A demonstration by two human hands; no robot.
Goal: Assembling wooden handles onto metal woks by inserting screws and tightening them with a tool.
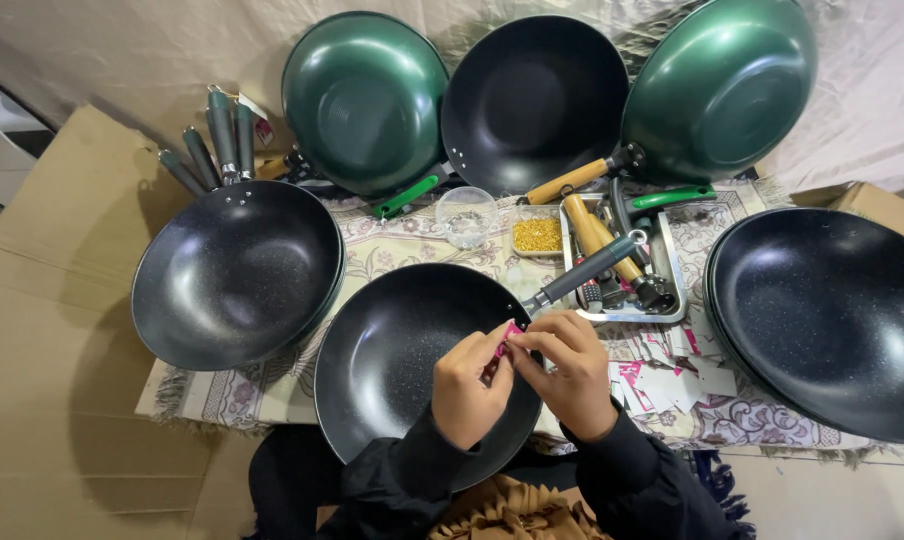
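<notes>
— Looking at the hands first: what are they doing?

— Both are curled nearly closed over the near wok [392, 360]. The left hand [469, 388] and the right hand [570, 372] meet fingertip to fingertip, pinching a small pink sticker [506, 340] between them. The sticker sits just above the wok's right rim, near where its grey handle [587, 270] joins.

— And that wok?

— Black, speckled inside, nothing lying in it. It rests on a patterned cloth [412, 245] at the person's lap edge, its handle pointing up and right toward a metal tray [669, 285].

— What is in the tray?

— Loose pan handles, wooden and dark ones, piled crosswise. Just left of it stands a small clear tub of gold-coloured bits [537, 235], and left of that a round clear cup [466, 214]; what it contains is too small to tell.

— Other pans?

— A stack of black woks [234, 275] to the left with several grey handles fanned behind, another black stack [832, 320] on the right. Propped at the back: two green woks [364, 100] [722, 85] showing their undersides, a black one [535, 100] between. Pink-and-white paper scraps [662, 375] lie by the right hand.
</notes>
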